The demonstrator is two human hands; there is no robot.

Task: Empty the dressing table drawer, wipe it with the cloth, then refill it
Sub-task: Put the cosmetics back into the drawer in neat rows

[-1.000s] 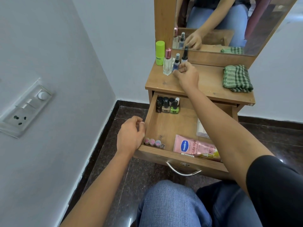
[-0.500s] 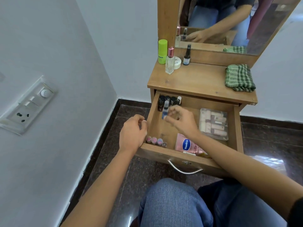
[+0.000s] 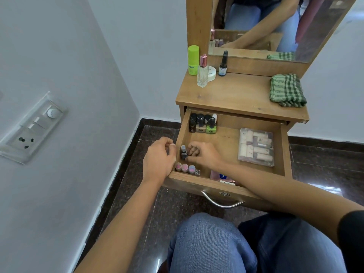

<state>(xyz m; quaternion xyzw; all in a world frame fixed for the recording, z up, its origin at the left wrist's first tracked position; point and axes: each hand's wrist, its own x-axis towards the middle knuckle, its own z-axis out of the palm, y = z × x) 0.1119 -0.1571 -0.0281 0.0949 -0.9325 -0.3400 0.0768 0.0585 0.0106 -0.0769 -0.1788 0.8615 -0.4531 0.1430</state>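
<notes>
We see the dressing table (image 3: 236,95) ahead of both hands, its drawer (image 3: 226,146) pulled open beneath them; a folded green cloth (image 3: 286,90) lies on the top, well beyond the right hand and to its right; a clear packet of tubes (image 3: 256,146) sits in the drawer to the right of that hand; the left hand (image 3: 158,157) grips the drawer's left wall, fingers curled over it; the right hand (image 3: 204,154) pinches a small dark bottle (image 3: 183,152), upright against that wall, just beside the left hand; three pink-topped tubes (image 3: 185,168) stand nearer us.
</notes>
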